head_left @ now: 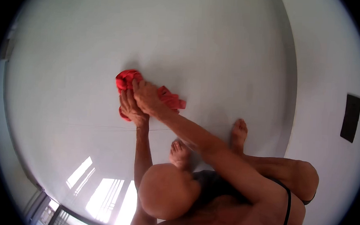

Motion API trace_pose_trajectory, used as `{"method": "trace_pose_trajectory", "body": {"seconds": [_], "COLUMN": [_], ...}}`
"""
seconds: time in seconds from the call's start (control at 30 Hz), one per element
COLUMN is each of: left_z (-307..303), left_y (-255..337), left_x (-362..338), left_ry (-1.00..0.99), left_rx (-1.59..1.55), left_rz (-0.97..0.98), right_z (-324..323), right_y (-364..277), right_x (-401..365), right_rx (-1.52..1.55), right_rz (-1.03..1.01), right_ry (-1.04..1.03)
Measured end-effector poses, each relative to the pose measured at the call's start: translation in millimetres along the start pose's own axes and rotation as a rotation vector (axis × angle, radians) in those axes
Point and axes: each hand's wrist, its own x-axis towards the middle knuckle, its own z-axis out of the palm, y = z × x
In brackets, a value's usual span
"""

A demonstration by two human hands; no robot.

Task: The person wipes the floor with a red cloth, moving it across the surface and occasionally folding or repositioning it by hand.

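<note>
A bunched red cloth (pixel 128 78) lies on the grey floor, with a loose end spreading out to the right. My left hand (pixel 133 108) presses down on the cloth from below, its fingers curled over the folds. Just to the right, my right hand (pixel 146 97) also grips the cloth, its fingertips bent into the fabric and close against the left hand's fingers. Part of the cloth is hidden under both hands.
My bare feet (pixel 180 155) are on the smooth floor (pixel 216 45) close behind the hands, with my bent knees near the arms. A white wall (pixel 325 59) with a dark panel (pixel 350 118) rises at the right. Window light reflects at the lower left, near a dark-framed doorway.
</note>
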Motion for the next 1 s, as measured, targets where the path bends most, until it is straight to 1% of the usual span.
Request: {"method": "trace_pose_trajectory", "body": {"seconds": [0.03, 0.07, 0.1, 0.13, 0.17, 0.2, 0.23, 0.3, 0.33, 0.4, 0.43, 0.47, 0.53, 0.57, 0.6, 0.63, 0.67, 0.7, 0.73, 0.77, 0.83, 0.87, 0.9, 0.93, 0.97, 1.0], "left_z": [0.4, 3.5, 6.8, 12.1, 14.7, 19.8, 24.2, 23.1, 18.9, 6.4, 0.9, -2.0, -20.1, -35.7, -46.9, -60.1, -74.1, -91.3, -109.3, -134.3, -173.1, -193.4, -224.3, -247.0, -272.9, -302.3], "left_y": [-0.5, -0.4, 5.3, 12.8, 28.3, 39.9, 52.2, 67.5, 82.6, 104.3, 108.9, 109.0, 120.4, 128.4, 134.9, 128.9, 119.2, 108.1, 98.1, 85.3, 60.3, 37.5, 25.0, 26.4, 23.4, -3.5], "left_x": [-6.7, -7.2, -5.4, -3.5, -0.7, 4.4, 12.3, 16.6, 16.4, 21.7, 23.0, 20.0, 9.6, 3.7, -3.1, -8.3, -17.8, -28.7, -34.0, -41.1, -57.3, -61.5, -61.7, -67.2, -73.9, -82.3], "left_ry": [0.014, 0.019, -0.007, -0.031, -0.055, -0.055, -0.049, 0.022, -0.019, -0.073, -0.092, -0.106, -0.149, -0.208, -0.301, -0.370, -0.399, -0.423, -0.424, -0.422, -0.387, -0.365, -0.384, -0.405, -0.426, -0.451], "left_rx": [0.060, 0.049, 0.113, 0.079, 0.046, 0.027, 0.009, -0.150, -0.167, -0.179, -0.177, -0.280, -0.448, -0.445, -0.469, -0.527, -0.586, -0.639, -0.650, -0.658, -0.676, -0.682, -0.656, -0.640, -0.625, -0.616], "left_rz": [-0.017, -0.015, -0.044, -0.048, -0.066, -0.030, 0.006, 0.105, 0.118, 0.174, 0.224, 0.276, 0.411, 0.481, 0.522, 0.588, 0.630, 0.667, 0.676, 0.684, 0.696, 0.704, 0.674, 0.648, 0.622, 0.531], "right_z": [0.2, 4.7, -0.7, -6.0, -20.3, -27.9, -33.1, -45.6, -59.3, -85.0, -100.5, -115.2, -133.0, -133.5, -141.3, -140.7, -134.8, -131.6, -116.2, -118.4, -124.0, -124.9, -134.6, -146.8, -155.0, -156.3], "right_y": [2.9, 6.8, 12.2, 20.4, 33.3, 42.3, 49.3, 57.1, 65.5, 73.7, 71.1, 64.8, 55.6, 55.0, 47.5, 28.5, 11.4, -9.1, -21.2, -50.0, -105.5, -133.5, -155.0, -164.6, -182.7, -219.0], "right_x": [0.4, -1.5, -0.7, 1.8, 3.1, 6.5, 10.7, 2.2, -5.6, -19.7, -28.6, -37.1, -69.6, -92.2, -114.0, -133.6, -157.4, -173.9, -197.2, -209.0, -215.2, -213.2, -216.5, -226.3, -233.9, -236.5], "right_rx": [-0.007, -0.012, -0.014, -0.058, -0.072, -0.077, -0.080, -0.107, -0.124, -0.174, -0.184, -0.190, -0.190, -0.200, -0.180, -0.221, -0.190, -0.191, -0.233, -0.247, -0.272, -0.232, -0.201, -0.179, -0.177, -0.177], "right_rz": [-0.028, -0.058, -0.093, -0.117, -0.080, -0.039, -0.002, 0.054, 0.084, 0.200, 0.276, 0.361, 0.556, 0.654, 0.767, 0.809, 0.859, 0.962, 0.890, 0.847, 0.964, 0.927, 0.905, 0.890, 0.815, 0.744], "right_ry": [-0.030, -0.063, -0.095, -0.162, -0.175, -0.177, -0.177, -0.063, -0.011, -0.110, -0.119, -0.132, -0.092, -0.062, -0.058, -0.007, 0.076, 0.110, 0.234, 0.308, 0.284, 0.282, 0.280, 0.281, 0.228, 0.175]}}
